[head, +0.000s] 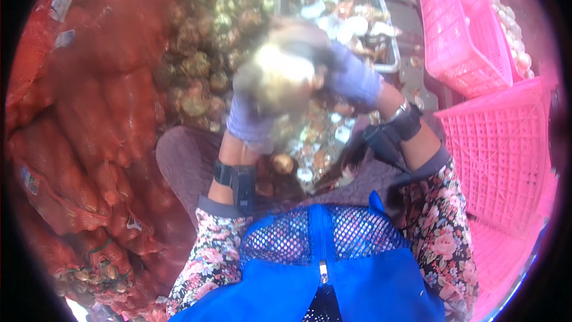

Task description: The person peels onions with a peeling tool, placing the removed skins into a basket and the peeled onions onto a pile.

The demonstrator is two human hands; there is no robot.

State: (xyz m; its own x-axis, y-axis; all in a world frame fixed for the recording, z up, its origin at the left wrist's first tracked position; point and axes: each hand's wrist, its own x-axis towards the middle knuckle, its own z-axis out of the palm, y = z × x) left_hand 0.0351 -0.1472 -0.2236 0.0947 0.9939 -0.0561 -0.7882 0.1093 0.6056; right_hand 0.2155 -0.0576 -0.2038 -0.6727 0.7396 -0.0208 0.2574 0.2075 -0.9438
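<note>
Both my hands wear pale purple gloves and meet in front of me, under a bright blur on the view. My left hand (250,116) is around a pale, round onion (286,67), whose outline is smeared. Close beside that onion is my right hand (355,74); its fingers are blurred, and I cannot tell whether it holds a tool. Below the hands, between my legs, lie onion skins and cut ends (313,152), with a whole brown onion (282,163) among them. A heap of unpeeled onions (196,65) spreads beyond my left hand.
Full red mesh sacks (89,143) are piled along the left. A pale plastic crate (395,56) ahead holds peelings and white pieces. On the right stand a pink plastic basket (451,40) and another pink basket (496,156). White peeled bulbs (514,36) lie at the far right.
</note>
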